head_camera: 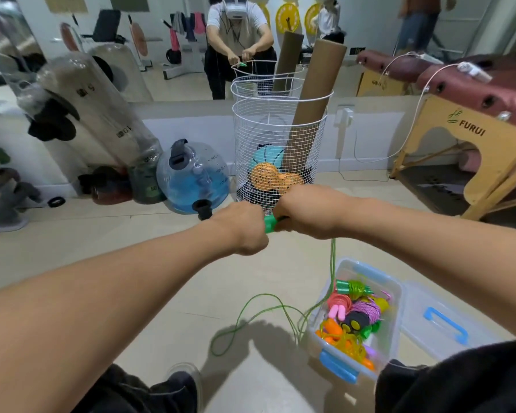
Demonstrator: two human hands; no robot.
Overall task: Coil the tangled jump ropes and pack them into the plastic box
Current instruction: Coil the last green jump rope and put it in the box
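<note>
My left hand [242,226] and my right hand [303,214] are held out side by side at chest height, both closed around the green handles [271,224] of one jump rope. Its thin green cord [333,257] drops from my right hand and lies in loose loops [262,318] on the floor left of the plastic box [395,320]. The clear box with blue latches stands open on the floor at lower right, holding several coiled ropes in green, pink, purple, orange and yellow [352,314].
The box's clear lid [443,321] with a blue handle lies right of the box. A white wire basket [277,162] with balls and a cardboard tube stands just beyond my hands. A blue water jug [191,177] sits left; a massage table [474,120] right. A mirror behind.
</note>
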